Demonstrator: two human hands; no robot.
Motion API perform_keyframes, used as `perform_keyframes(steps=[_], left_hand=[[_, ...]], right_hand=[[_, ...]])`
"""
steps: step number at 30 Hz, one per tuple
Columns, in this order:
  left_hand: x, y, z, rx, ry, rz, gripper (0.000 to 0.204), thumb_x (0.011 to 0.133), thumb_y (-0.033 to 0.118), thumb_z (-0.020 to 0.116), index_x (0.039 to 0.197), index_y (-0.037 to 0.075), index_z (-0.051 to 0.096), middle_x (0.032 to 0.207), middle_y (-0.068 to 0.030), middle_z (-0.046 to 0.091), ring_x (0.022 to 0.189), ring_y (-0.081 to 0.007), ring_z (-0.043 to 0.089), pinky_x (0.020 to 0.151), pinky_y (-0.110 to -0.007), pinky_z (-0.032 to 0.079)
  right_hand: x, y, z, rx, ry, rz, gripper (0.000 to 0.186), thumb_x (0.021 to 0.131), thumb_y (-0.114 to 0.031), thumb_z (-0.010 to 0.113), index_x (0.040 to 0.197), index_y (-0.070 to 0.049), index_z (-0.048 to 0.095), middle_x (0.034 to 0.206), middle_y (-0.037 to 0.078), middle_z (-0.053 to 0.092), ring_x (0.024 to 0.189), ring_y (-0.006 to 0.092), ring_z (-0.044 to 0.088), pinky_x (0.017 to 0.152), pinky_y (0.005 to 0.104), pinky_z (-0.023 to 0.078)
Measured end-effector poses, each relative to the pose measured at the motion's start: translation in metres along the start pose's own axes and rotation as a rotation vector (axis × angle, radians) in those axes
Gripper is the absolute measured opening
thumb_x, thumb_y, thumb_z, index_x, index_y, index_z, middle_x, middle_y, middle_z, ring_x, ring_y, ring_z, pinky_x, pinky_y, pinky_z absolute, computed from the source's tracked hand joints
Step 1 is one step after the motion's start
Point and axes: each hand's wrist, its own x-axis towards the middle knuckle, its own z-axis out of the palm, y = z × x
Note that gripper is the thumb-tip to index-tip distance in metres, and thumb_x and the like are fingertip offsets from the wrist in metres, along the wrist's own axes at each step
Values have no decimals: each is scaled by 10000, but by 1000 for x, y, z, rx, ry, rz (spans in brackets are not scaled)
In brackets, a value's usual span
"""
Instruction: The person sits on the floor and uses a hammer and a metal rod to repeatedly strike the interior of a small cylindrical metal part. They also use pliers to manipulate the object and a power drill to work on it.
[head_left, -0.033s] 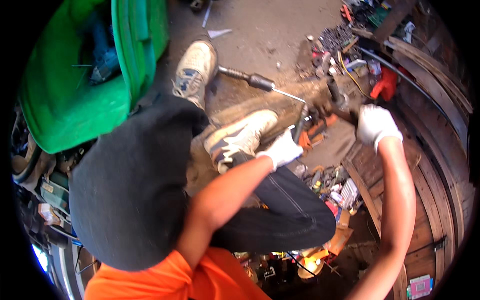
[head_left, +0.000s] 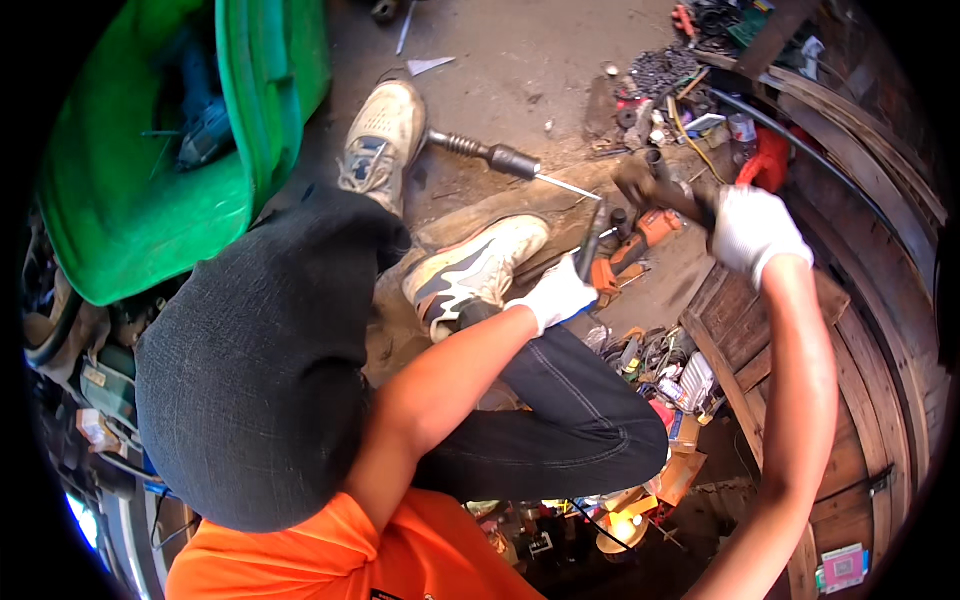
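My left hand [head_left: 558, 296], in a white glove, is closed around a dark tool with a bit of blue at its grip, apparently pliers [head_left: 590, 245]. Its tip meets the end of a bright thin rod [head_left: 568, 186]. That rod runs out of a dark cylinder [head_left: 513, 161] with a ribbed shaft, lying beside my shoe. Gloved in white too, my right hand [head_left: 760, 235] grips the handle of a hammer [head_left: 655, 192]. The hammer's brown head hangs just right of the rod's end, apart from it.
An orange and black power tool [head_left: 650, 232] lies beyond my left hand. At left stands a green tub [head_left: 270, 100] with a blue power tool [head_left: 205, 130] inside. A chain pile [head_left: 662, 72], a red object [head_left: 768, 160] and wooden boards [head_left: 860, 370] line the right side.
The hammer has risen slightly and is less blurred, with my right hand a little higher. My left hand keeps its hold; the whole view has shifted slightly.
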Motion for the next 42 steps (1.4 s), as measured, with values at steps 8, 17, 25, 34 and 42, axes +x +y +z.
perform_keyframes(steps=[8, 17, 25, 34, 42], left_hand=[[-1, -3, -4, 45, -76, -24, 863, 829, 288, 690, 1488, -91, 280, 1157, -300, 654, 1081, -381, 658, 954, -417, 496], [-15, 27, 22, 354, -351, -130, 865, 842, 351, 705, 1469, -118, 335, 1321, -346, 571, 1222, -425, 594, 1035, -447, 465], [-16, 40, 15, 357, -185, 112, 486, 826, 307, 670, 1161, -17, 534, 1106, -285, 652, 1070, -385, 653, 878, -455, 509], [-14, 24, -9, 204, 190, 156, 336, 844, 263, 689, 1007, -9, 579, 795, -108, 610, 776, -230, 617, 715, -376, 497], [-3, 25, -50, 177, 273, -38, 266, 874, 307, 688, 940, 49, 694, 716, -66, 623, 686, -178, 579, 646, -371, 468]], right_hand=[[-1, 24, -113, 581, 1001, -105, 286, 811, -141, 639, 1076, -55, 702, 970, 190, 716, 869, 347, 703, 762, 446, 571], [22, -31, 37, 188, -258, 71, 331, 837, -142, 578, 1124, -34, 703, 1135, 207, 712, 1083, 340, 684, 982, 436, 517], [-70, 21, 83, 999, 434, 239, 649, 763, -217, 701, 1385, -77, 576, 1142, 260, 682, 1086, 400, 659, 956, 435, 495], [-63, -22, 103, 1226, 569, 269, 660, 761, -284, 718, 1371, -63, 596, 1122, 255, 692, 1069, 388, 668, 949, 411, 500], [-33, -53, 124, 1290, 553, 250, 652, 785, -268, 740, 1391, -89, 583, 1102, 249, 699, 1040, 382, 683, 926, 421, 518]])
